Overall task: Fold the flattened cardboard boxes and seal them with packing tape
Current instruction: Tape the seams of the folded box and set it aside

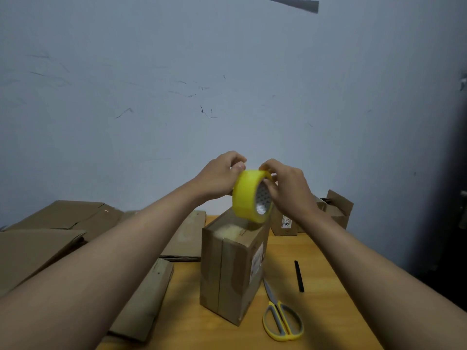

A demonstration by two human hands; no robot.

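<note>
Lying nearest on the orange-brown wooden table (pixel 316 324), a pair of yellow-and-grey-handled scissors (pixel 281 319) rests shut just beside the base of a tall, upright brown cardboard box (pixel 232 269); a short black strip (pixel 299 276) lies a little beyond them. The box stands on end and seems already taped along its seams. Above its top, both hands hold a yellow roll of clear packing tape (pixel 249 195): the left hand (pixel 219 176) curls its fingers over the roll's far-left rim with the thumb on top, while the right hand (pixel 285 188) pinches the rim, one finger hooked into the core. They look to be hunting for the tape's free end. I judge the risks to be that the end splits or sticks back on itself, or that a hard pull tips the narrow box onto the scissors. A white label on the box's right face is too blurred to read. Left of it, flattened brown cardboard boxes (pixel 58 236) wait in a loose pile. Farther right, a small open brown carton (pixel 333 210) carries a sticker reading "4012"; nothing else is legible.
</note>
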